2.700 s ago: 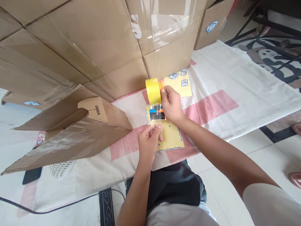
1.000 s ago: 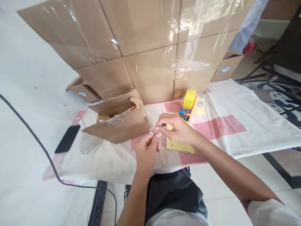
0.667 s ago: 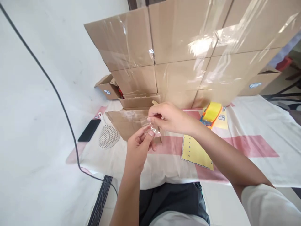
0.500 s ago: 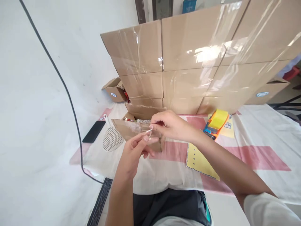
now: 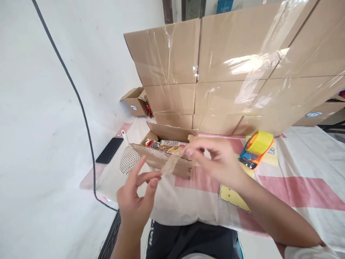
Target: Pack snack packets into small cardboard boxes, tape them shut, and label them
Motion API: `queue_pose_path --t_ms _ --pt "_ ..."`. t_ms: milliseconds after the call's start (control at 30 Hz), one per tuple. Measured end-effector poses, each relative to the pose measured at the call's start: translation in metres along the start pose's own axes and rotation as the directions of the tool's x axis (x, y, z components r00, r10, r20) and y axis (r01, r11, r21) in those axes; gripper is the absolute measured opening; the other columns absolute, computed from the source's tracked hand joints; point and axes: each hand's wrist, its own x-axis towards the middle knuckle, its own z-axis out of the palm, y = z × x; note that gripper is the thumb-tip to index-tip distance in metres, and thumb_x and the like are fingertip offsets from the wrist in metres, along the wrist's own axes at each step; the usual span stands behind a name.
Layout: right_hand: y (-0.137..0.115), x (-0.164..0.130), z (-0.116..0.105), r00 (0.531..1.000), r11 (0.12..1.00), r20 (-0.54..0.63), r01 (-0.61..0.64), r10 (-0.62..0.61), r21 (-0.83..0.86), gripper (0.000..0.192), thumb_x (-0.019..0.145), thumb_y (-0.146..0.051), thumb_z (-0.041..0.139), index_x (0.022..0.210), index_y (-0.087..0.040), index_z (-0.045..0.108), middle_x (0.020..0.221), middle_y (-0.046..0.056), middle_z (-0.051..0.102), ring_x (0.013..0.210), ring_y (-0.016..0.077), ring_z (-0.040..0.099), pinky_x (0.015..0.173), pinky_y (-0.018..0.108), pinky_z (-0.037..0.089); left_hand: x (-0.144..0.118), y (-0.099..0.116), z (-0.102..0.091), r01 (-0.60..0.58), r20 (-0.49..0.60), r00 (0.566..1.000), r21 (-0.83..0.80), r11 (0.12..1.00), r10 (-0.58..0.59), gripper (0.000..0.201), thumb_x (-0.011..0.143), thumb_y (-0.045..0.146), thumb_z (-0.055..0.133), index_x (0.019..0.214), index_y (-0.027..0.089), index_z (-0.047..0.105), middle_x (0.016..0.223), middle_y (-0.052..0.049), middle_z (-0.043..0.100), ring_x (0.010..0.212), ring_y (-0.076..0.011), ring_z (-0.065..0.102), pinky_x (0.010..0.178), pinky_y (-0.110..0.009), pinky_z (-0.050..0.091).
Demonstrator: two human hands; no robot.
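A strip of clear tape stretches between my two hands in front of a small open cardboard box. My right hand pinches its upper end between thumb and fingertips, near the box's right corner. At the lower end, the fingertips of my left hand hold the tape, with the index finger pointing up, away from it. Inside the box lie shiny wrapped packets, and its flaps stand up. On the right, a tape dispenser with a yellow roll rests on the table.
Large taped cardboard panels stand behind the box. To the left are a white perforated scoop, a black phone and a hanging cable. Yellow card lies under my right forearm. Another small box sits farther back.
My hands have moved apart, the left down and leftward, the right toward the right, with the tape strip now spread between them. The view has shifted slightly, showing more of the box's inside.
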Motion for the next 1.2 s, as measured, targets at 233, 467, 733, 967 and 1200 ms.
queue_pose_path --t_ms 233,467,733,967,1200 --pt "0.054 0.032 -0.015 0.914 0.992 -0.386 -0.101 0.125 0.081 0.032 0.093 -0.044 0.066 0.117 -0.027 0.055 0.099 0.003 0.065 0.098 0.0194 0.067 0.089 0.036 0.055 0.02 -0.031 0.025 -0.588 0.12 0.804 0.307 0.748 0.582 0.04 0.083 0.022 0.074 0.121 0.02 0.066 0.125 -0.014 0.072 0.126 -0.032 0.063 0.106 -0.047 0.047" --pt "0.082 0.023 0.021 0.951 0.952 -0.172 -0.216 0.256 0.218 0.055 0.094 -0.053 0.059 0.137 -0.032 0.031 0.131 0.007 0.056 0.077 0.013 0.066 0.072 0.032 0.06 0.032 -0.02 0.063 -0.709 0.468 0.667 0.162 0.686 0.579 0.045 0.096 0.03 0.059 0.14 0.019 0.056 0.141 -0.009 0.064 0.14 -0.0248 0.051 0.122 -0.044 0.03" --pt "0.077 0.022 0.016 0.972 0.935 -0.132 -0.145 0.196 0.323 0.023 0.098 -0.044 0.061 0.101 -0.021 0.06 0.097 0.002 0.065 0.08 0.0134 0.067 0.079 0.029 0.056 0.03 -0.027 0.07 -0.63 0.439 0.75 0.244 0.737 0.495 0.041 0.096 0.034 0.061 0.136 0.024 0.064 0.148 -0.017 0.051 0.146 -0.035 0.036 0.117 -0.055 0.035" --pt "0.057 0.022 0.019 0.918 0.859 -0.023 -0.362 0.396 0.362 0.035 0.085 -0.052 0.073 0.078 -0.019 0.065 0.079 0.001 0.063 0.079 0.0155 0.061 0.079 0.029 0.054 0.024 -0.023 0.073 -0.578 0.516 0.77 0.311 0.755 0.377 0.046 0.097 0.041 0.058 0.142 0.031 0.058 0.168 -0.014 0.022 0.156 -0.0458 0.01 0.118 -0.069 0.024" --pt "0.042 0.028 0.013 0.882 0.816 0.152 -0.47 0.446 0.336 0.027 0.085 -0.042 0.073 0.074 -0.018 0.068 0.075 0.002 0.066 0.074 0.0145 0.062 0.072 0.026 0.051 0.025 -0.021 0.07 -0.541 0.559 0.767 0.297 0.787 0.316 0.057 0.102 0.049 0.043 0.15 0.017 0.047 0.152 -0.016 0.052 0.144 -0.0313 0.044 0.117 -0.052 0.034"
